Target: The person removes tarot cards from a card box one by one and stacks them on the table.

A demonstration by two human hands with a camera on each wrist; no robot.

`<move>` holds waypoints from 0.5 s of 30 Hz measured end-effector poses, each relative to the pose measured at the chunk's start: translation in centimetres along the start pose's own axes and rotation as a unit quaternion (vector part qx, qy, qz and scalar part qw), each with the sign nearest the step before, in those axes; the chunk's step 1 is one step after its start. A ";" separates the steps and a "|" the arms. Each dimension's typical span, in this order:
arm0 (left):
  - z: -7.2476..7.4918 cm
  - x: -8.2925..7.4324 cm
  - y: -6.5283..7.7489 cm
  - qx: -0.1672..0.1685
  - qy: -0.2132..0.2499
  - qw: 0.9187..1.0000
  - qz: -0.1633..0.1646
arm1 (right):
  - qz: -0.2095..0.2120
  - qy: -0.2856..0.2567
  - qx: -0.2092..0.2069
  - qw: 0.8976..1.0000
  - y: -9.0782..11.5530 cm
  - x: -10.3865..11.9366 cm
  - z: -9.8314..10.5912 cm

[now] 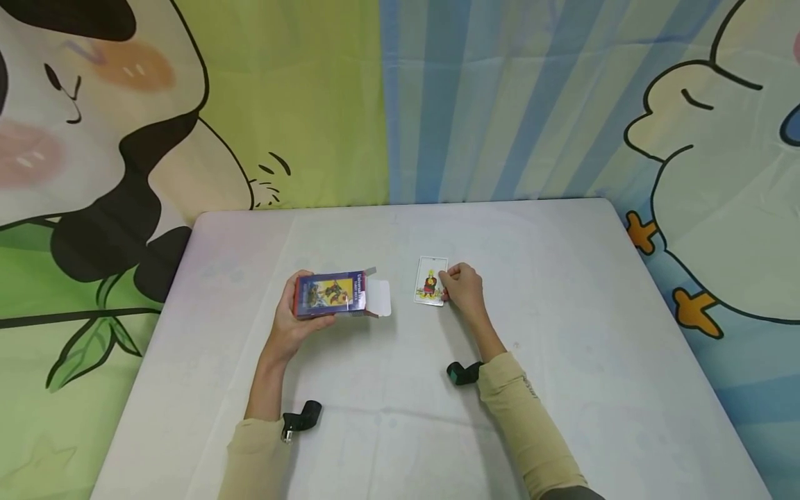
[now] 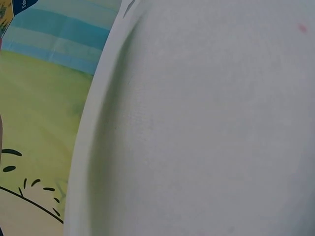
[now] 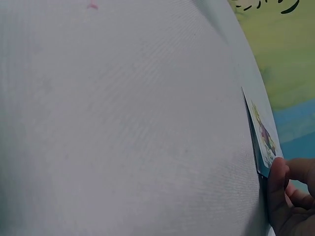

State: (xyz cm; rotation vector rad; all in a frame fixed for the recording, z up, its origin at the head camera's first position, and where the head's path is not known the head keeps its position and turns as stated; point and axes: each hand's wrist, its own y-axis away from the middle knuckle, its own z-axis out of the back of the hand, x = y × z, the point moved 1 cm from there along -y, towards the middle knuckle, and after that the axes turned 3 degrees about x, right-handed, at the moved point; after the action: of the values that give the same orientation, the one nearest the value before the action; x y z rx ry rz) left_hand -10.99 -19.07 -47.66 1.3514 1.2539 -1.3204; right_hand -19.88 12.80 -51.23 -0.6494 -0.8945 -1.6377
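My left hand (image 1: 289, 326) grips a blue tarot card box (image 1: 331, 293) by its left end, above the table. The box's picture side faces up, and its white end flap (image 1: 378, 298) hangs open toward the right. Only a corner of the box (image 2: 24, 5) shows in the left wrist view. To the right, a white-bordered picture card (image 1: 428, 276) is pinched at its right edge between the thumb and finger of my right hand (image 1: 465, 292). In the right wrist view, the card (image 3: 262, 130) is tilted above the tabletop with a dark blue edge beneath it.
A white-covered table (image 1: 387, 444) lies under both hands, its far edge against a cartoon-printed curtain (image 1: 312, 104). Black wrist cameras (image 1: 303, 419) sit at both sleeve cuffs. Printed cartoon animals flank the table on both sides.
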 end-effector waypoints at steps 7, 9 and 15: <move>0.2 0.3 0.1 0.000 -0.005 1.000 -0.001 | -0.002 0.018 -0.006 1.000 0.1 0.1 0.1; 0.2 0.3 0.1 -0.002 -0.006 1.000 -0.001 | -0.002 0.025 -0.008 1.000 0.1 0.2 0.1; 0.2 0.1 0.1 -0.003 -0.007 1.000 0.000 | 0.016 0.040 -0.014 0.999 0.0 0.4 0.2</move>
State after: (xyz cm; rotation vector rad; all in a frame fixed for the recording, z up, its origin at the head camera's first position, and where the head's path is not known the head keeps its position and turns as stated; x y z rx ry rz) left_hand -10.88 -19.26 -47.79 1.3354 1.2481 -1.3238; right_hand -19.98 12.78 -50.83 -0.6107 -0.8006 -1.6390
